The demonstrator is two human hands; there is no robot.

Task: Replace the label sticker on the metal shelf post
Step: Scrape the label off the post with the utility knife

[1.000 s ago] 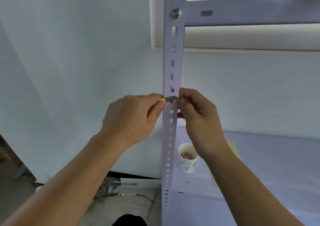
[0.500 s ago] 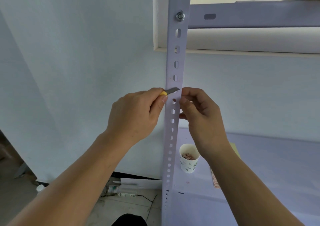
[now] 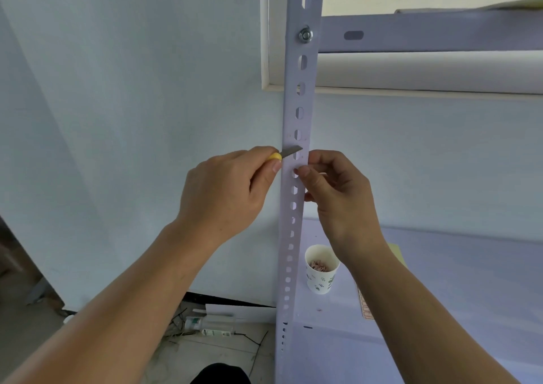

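A pale perforated metal shelf post [image 3: 290,113] runs vertically through the middle of the view. My left hand [image 3: 223,195] grips a yellow-handled utility knife [image 3: 289,151]; its short grey blade lies across the post's face beside a hole. My right hand [image 3: 338,201] is just right of the blade. Its thumb presses the post's front by a hole while its curled fingers wrap the post's right edge. No label sticker is plainly visible on the post.
A paper cup [image 3: 321,269] holding pinkish scraps stands on the lower shelf board [image 3: 455,280] near the post. A sheet of labels [image 3: 365,307] and a yellow sheet [image 3: 397,251] lie beside it. A bolted crossbeam [image 3: 426,31] runs overhead. Bottles and wires [image 3: 205,323] litter the floor at left.
The knife blade has slid up the post by about one hole and no longer touches my right fingers. My right hand has stayed at the post's right edge.
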